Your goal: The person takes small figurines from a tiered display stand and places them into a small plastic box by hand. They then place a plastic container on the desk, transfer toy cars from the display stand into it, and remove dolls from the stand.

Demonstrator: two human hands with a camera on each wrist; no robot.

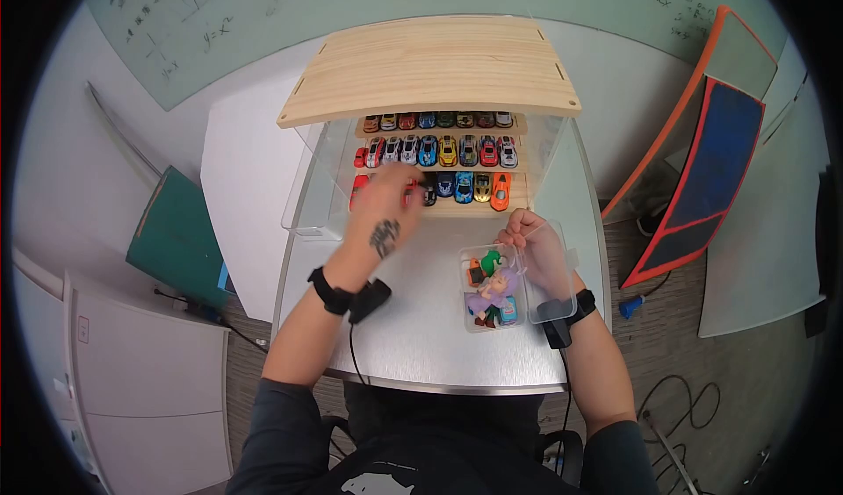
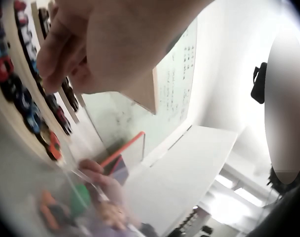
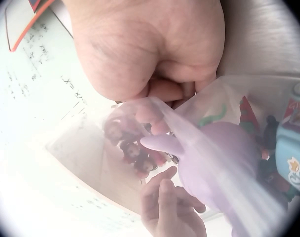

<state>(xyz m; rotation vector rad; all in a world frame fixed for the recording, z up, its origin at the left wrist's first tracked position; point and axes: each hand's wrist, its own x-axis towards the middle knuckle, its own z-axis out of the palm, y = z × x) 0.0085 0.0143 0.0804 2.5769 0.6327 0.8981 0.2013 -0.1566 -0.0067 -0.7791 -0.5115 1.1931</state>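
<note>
Toy cars [image 2: 24, 101] are lined up in rows beside the left hand [image 2: 110, 47].
Its bent fingers are held near the wooden shelves [image 2: 17, 118]; an orange car [image 2: 54, 148] is seen at the near row's right end, and a blurred clear container [image 2: 73, 177] is gripped by the right hand [image 2: 103, 180].

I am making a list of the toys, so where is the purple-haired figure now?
In the head view, the purple-haired figure lies in the clear plastic box, near the right hand, just below the green toy.
</note>
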